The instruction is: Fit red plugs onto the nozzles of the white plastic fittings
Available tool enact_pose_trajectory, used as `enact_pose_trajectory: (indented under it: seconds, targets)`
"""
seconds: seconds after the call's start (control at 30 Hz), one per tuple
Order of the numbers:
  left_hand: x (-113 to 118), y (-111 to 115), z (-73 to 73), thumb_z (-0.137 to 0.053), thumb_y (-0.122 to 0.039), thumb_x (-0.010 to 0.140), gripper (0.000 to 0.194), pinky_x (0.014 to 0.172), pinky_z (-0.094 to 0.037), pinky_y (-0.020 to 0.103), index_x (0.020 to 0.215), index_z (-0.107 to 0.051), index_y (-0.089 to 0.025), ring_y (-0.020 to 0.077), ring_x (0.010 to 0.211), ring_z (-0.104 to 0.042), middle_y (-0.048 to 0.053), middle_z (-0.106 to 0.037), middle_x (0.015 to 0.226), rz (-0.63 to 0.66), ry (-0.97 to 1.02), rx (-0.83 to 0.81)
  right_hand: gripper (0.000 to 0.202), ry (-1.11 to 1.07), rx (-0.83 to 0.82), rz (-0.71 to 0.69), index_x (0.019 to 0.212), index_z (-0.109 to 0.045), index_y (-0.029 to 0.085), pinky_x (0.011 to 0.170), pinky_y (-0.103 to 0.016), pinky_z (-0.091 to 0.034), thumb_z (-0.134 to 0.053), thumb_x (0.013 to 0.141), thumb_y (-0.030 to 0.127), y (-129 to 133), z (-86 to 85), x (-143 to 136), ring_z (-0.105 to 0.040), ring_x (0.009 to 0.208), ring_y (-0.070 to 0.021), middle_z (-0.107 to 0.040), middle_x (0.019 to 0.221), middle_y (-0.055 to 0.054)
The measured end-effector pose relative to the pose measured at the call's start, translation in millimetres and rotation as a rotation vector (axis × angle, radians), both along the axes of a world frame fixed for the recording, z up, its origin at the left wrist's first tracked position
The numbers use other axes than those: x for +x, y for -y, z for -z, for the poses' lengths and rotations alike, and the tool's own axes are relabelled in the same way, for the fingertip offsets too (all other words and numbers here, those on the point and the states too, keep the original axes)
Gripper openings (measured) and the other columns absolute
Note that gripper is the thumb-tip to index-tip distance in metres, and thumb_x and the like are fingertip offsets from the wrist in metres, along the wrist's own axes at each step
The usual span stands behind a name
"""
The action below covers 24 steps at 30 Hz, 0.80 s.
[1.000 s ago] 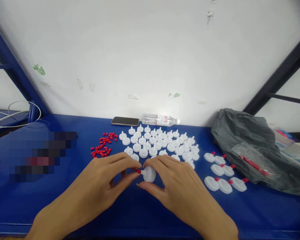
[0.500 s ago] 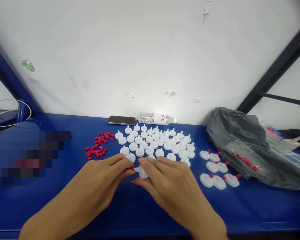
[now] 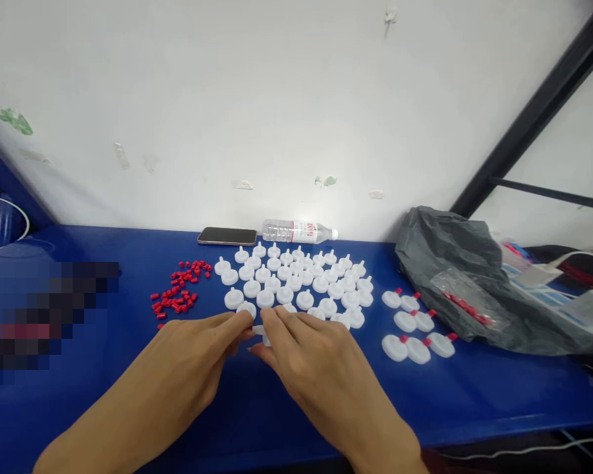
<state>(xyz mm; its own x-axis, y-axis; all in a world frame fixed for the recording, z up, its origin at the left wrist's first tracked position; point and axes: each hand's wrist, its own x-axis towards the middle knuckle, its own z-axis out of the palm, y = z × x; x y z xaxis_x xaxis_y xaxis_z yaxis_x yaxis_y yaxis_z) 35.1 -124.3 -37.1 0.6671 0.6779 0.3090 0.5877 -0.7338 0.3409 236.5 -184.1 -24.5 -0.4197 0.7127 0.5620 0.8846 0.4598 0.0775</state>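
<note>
My left hand (image 3: 192,359) pinches a small red cap (image 3: 250,329), mostly hidden by the fingers, at the tip of a nozzle. My right hand (image 3: 321,375) grips the body of that white nozzle lid (image 3: 266,338), its spout pointing left. Both hands are close together above the front of the blue table. Beyond them stand many round white nozzle lids (image 3: 265,298), spouts up. Loose red caps (image 3: 167,302) lie scattered to their left. On the right, several white lids with red caps on their spouts (image 3: 394,349) lie tilted in rows.
A phone (image 3: 227,236) and a clear plastic bottle (image 3: 301,232) lie along the wall at the back. A dark grey plastic bag (image 3: 442,250) covers the right side, with a clear bag of red caps (image 3: 467,308) on it. The left of the table (image 3: 103,342) is partly pixelated.
The camera has turned slightly right, so the scene sits further left. Both hands keep their hold on the red cap and white nozzle lid, close together.
</note>
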Motion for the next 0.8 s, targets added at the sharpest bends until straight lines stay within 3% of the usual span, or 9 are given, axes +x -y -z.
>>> enact_pose_trajectory:
  seconds: [0.17,0.27,0.37,0.47,0.57,0.67,0.8]
  targets:
    - [2.7,3.8,-12.5,-0.039,-0.025,0.108,0.024,0.062,-0.044,0.024,0.094,-0.058,-0.025,0.0136,0.066,-0.067,-0.004,-0.07,0.079,0.085,0.062,-0.066,0.02,-0.115,-0.06,-0.036,0.117,-0.066,0.018,0.062,-0.032,-0.051,-0.072,0.1,0.027,3.0,-7.8,6.5,-0.074,0.076,-0.0189,-0.078,0.096,0.0]
    - [-5.9,2.8,-25.8,-0.042,-0.036,0.11,0.027,0.068,-0.047,0.023,0.099,-0.064,-0.027,0.0138,0.074,-0.069,-0.004,-0.073,0.086,0.082,0.072,-0.06,0.016,-0.221,-0.091,-0.021,0.118,-0.064,0.028,0.069,-0.029,-0.053,-0.067,0.103,0.027,8.3,-16.5,22.0,-0.076,0.08,-0.0168,-0.079,0.102,0.004]
    - [-26.1,-5.7,-35.7,-0.045,-0.05,0.107,0.035,0.067,-0.046,0.025,0.094,-0.069,-0.028,0.016,0.071,-0.068,-0.005,-0.075,0.082,-0.112,0.065,0.029,0.012,-0.362,-0.016,0.051,0.113,-0.066,0.031,0.071,-0.026,-0.055,-0.066,0.102,0.027,13.8,-25.9,47.9,-0.078,0.087,-0.0165,-0.081,0.109,0.005]
    - [-51.5,-18.3,-40.5,-0.045,-0.063,0.1,0.044,0.075,-0.048,0.031,0.099,-0.075,-0.031,0.0236,0.084,-0.072,-0.003,-0.08,0.095,-0.349,-0.007,0.069,0.008,-0.365,0.082,0.176,0.103,-0.071,0.028,0.075,-0.029,-0.058,-0.065,0.101,0.034,17.1,-33.8,78.6,-0.078,0.1,-0.0229,-0.081,0.115,-0.001]
    - [-72.2,-28.6,-41.8,-0.048,-0.06,0.097,0.04,0.083,-0.05,0.036,0.107,-0.076,-0.033,0.0282,0.095,-0.073,-0.002,-0.08,0.11,-0.449,-0.128,-0.011,0.027,-0.292,0.118,0.244,0.092,-0.075,0.029,0.08,-0.04,-0.058,-0.061,0.1,0.051,19.5,-39.0,106.1,-0.076,0.104,-0.0301,-0.078,0.12,-0.005]
    - [-82.2,-34.1,-40.1,-0.057,-0.048,0.097,0.031,0.09,-0.051,0.036,0.113,-0.076,-0.03,0.0282,0.101,-0.074,-0.001,-0.08,0.114,-0.443,-0.201,-0.101,0.043,-0.313,0.036,0.376,0.089,-0.078,0.031,0.067,-0.04,-0.054,-0.058,0.096,0.068,22.1,-40.3,127.6,-0.076,0.085,-0.0289,-0.079,0.101,-0.008]
    - [-84.7,-40.3,-32.0,-0.066,-0.034,0.091,0.016,0.073,-0.052,0.029,0.094,-0.08,-0.027,0.0241,0.079,-0.075,-0.003,-0.081,0.087,-0.414,-0.131,-0.13,0.054,-0.369,-0.167,0.5,0.088,-0.079,0.032,0.055,-0.038,-0.05,-0.058,0.086,0.082,22.3,-35.7,147.8,-0.071,0.057,-0.0238,-0.079,0.082,-0.004]
